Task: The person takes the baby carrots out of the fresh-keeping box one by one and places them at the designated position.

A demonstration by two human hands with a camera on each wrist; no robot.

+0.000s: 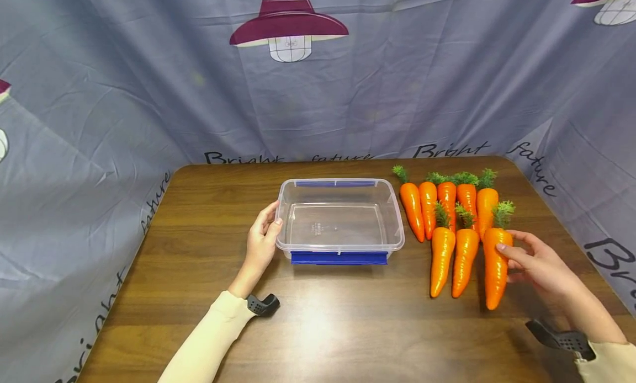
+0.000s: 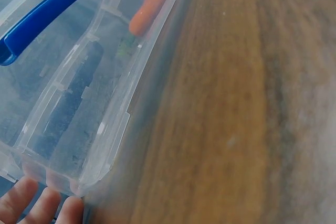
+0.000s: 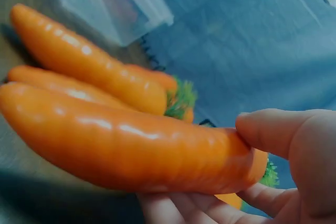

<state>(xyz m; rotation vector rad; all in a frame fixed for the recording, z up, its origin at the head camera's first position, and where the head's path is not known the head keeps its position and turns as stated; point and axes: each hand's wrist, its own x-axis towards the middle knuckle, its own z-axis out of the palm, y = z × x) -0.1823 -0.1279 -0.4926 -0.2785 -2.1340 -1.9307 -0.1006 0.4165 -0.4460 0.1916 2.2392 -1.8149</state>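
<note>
A clear plastic container (image 1: pixel 343 248) with blue side clips sits lidless mid-table. My left hand (image 1: pixel 263 237) grips its left end, the thumb by the rim; in the left wrist view its fingertips (image 2: pixel 44 203) touch the end wall. On the right, my right hand (image 1: pixel 539 264) holds an orange carrot (image 1: pixel 497 267) with a green top between thumb and fingers. The right wrist view shows this carrot (image 3: pixel 131 145) from close by, fingers passing under it. Just left of it lie two more carrots (image 1: pixel 465 261), (image 1: pixel 442 261). Several others (image 1: pixel 412 209) form a row behind.
The brown wooden table (image 1: pixel 348 322) has a grey-blue curtain (image 1: pixel 318 112) with lamp prints and lettering along its back and sides. Black bands (image 1: pixel 263 304) are worn on both wrists. The row of carrots stands close to the container's right end.
</note>
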